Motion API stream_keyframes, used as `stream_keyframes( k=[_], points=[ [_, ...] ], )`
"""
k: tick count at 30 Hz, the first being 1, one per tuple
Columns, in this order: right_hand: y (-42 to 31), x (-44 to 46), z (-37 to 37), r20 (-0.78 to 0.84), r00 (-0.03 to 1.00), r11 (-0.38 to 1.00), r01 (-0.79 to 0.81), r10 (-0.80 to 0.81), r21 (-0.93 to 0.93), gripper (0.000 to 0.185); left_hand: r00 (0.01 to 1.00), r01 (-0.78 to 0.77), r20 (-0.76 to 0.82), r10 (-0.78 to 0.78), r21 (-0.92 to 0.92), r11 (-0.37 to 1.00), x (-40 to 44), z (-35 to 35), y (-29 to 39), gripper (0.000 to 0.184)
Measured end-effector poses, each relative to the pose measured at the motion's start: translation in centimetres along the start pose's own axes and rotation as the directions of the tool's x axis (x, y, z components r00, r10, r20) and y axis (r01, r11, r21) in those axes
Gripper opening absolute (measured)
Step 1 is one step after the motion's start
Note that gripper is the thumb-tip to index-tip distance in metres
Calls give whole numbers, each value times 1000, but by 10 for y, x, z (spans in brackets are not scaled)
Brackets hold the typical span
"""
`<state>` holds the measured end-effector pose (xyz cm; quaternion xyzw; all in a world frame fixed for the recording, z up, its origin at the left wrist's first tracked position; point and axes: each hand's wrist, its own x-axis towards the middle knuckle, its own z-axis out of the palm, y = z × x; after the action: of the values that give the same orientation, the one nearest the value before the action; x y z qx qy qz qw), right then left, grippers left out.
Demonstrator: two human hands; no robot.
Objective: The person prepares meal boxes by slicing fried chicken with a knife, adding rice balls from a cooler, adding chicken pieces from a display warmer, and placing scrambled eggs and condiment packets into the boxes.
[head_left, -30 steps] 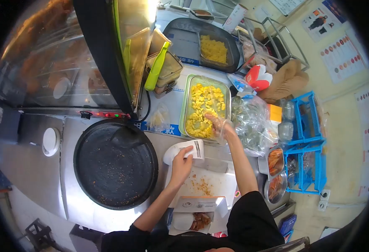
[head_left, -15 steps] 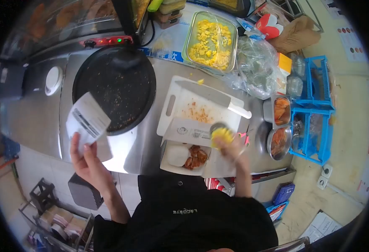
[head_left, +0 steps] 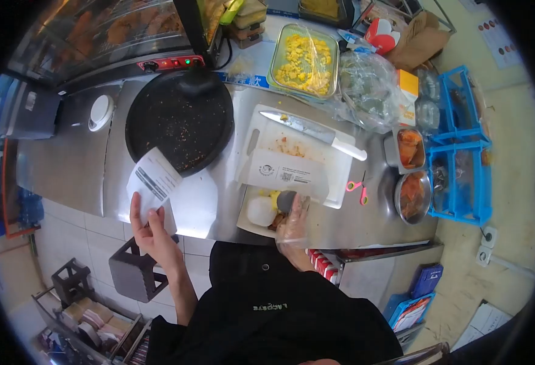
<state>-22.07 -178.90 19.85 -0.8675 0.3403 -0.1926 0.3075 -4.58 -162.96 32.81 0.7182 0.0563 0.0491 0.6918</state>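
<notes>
My left hand (head_left: 158,234) pinches a printed paper slip (head_left: 155,176) between thumb and fingers, over the counter's front edge. My right hand (head_left: 293,226), in a clear plastic glove, grips a small dark round cup (head_left: 287,201). The cup is tipped over an open takeaway box (head_left: 243,213). Inside the box are a white mound of rice (head_left: 261,211), browned meat pieces partly hidden by my hand, and some yellow pieces (head_left: 275,196). The box's printed lid (head_left: 286,168) is folded back over the white cutting board (head_left: 346,173).
A knife (head_left: 316,132) lies across the board, with pink-handled scissors (head_left: 359,189) to its right. Behind are a round black griddle (head_left: 179,125) and a glass dish (head_left: 272,73) of yellow chunks. Metal bowls (head_left: 427,204) and blue racks (head_left: 485,182) stand right.
My right hand has moved down and left, bringing the cup over the box. Yellow pieces now show inside the box. The view has shifted slightly; my left hand still holds the slip.
</notes>
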Motion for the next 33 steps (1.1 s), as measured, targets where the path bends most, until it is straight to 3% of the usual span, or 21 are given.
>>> stream_keyframes(
  k=[1, 2, 4, 6, 7, 8, 9, 10, 12, 14, 16, 18, 21, 23, 24, 25, 27, 28, 31, 32, 33],
  points=[
    [16, -6, -2, -12, 1000, 1000, 11, -11, -1, 78, 1000, -9, -1, 9, -14, 1000, -1, -2, 0, 40],
    [43, -6, 1, 92, 990, 963, -125, 106, 238, 72, 999, -41, -28, 42, 25, 999, 1, -1, -1, 43],
    [60, 38, -21, 271, 901, 680, -433, 337, 592, 59, 996, -81, -34, 82, 43, 996, 10, 4, -3, 52],
    [50, 108, -63, 391, 818, 441, -562, 422, 700, 42, 988, -126, 95, 121, 44, 991, 24, 13, -18, 53],
    [50, 146, -73, 431, 819, 444, -569, 378, 692, 32, 977, -136, 169, 132, 14, 991, 33, 23, -27, 52],
    [46, 186, -73, 388, 825, 527, -562, 411, 637, 31, 948, -205, 283, 143, 202, 958, 41, 45, -12, 40],
    [41, 228, -71, 343, 830, 601, -556, 440, 575, 32, 934, -112, 357, -4, 304, 946, 50, 69, -8, 29],
    [41, 265, -60, 300, 906, 716, -421, 299, 557, 34, 908, -125, 418, -8, 290, 949, 58, 100, -6, 23],
    [80, 345, -10, 323, 935, 880, -271, 145, 391, 37, 796, -405, 555, 242, 192, 894, 78, 157, -46, 24],
    [107, 411, 29, 374, 915, 935, -256, 153, 245, 37, 743, -241, 664, -86, 386, 891, 91, 207, -44, 41],
    [108, 455, 57, 121, 993, 947, 32, 7, -319, 38, 758, -429, 640, 125, 345, 835, 98, 244, -85, 47],
    [107, 492, 68, 76, 996, 952, 76, -56, -295, 38, 780, -460, 600, 180, 353, 815, 102, 270, -100, 48],
    [98, 516, 77, 21, 997, 943, 78, -75, -323, 42, 816, -326, 577, 47, 390, 862, 114, 282, -110, 45],
    [98, 518, 83, 126, 977, 774, 215, -174, -596, 49, 693, -237, 718, -57, 302, 923, 125, 272, -121, 45],
    [76, 513, 74, 190, 975, 744, 211, -115, -634, 60, 719, -241, 695, -21, 278, 930, 130, 268, -114, 36],
    [76, 510, 76, 209, 973, 742, 215, -103, -635, 60, 720, -223, 693, -43, 290, 931, 132, 268, -111, 36],
    [75, 509, 78, 205, 978, 787, 156, -39, -597, 60, 892, -194, 431, 135, 95, 976, 138, 269, -94, 30],
    [82, 505, 78, 132, 977, 783, 213, -167, -585, 52, 926, 20, 378, -25, 18, 1000, 136, 266, -72, 27],
    [83, 499, 69, 20, 991, 917, 131, -133, -377, 52, 816, 144, 556, -159, 70, 987, 138, 229, -89, 24],
    [83, 495, 67, -2, 992, 920, 116, -126, -375, 48, 827, -57, 562, 10, 65, 996, 141, 218, -92, 21],
    [87, 490, 65, -8, 991, 922, 121, -134, -369, 48, 829, -68, 559, 21, 62, 996, 143, 204, -87, 21]
  ],
)
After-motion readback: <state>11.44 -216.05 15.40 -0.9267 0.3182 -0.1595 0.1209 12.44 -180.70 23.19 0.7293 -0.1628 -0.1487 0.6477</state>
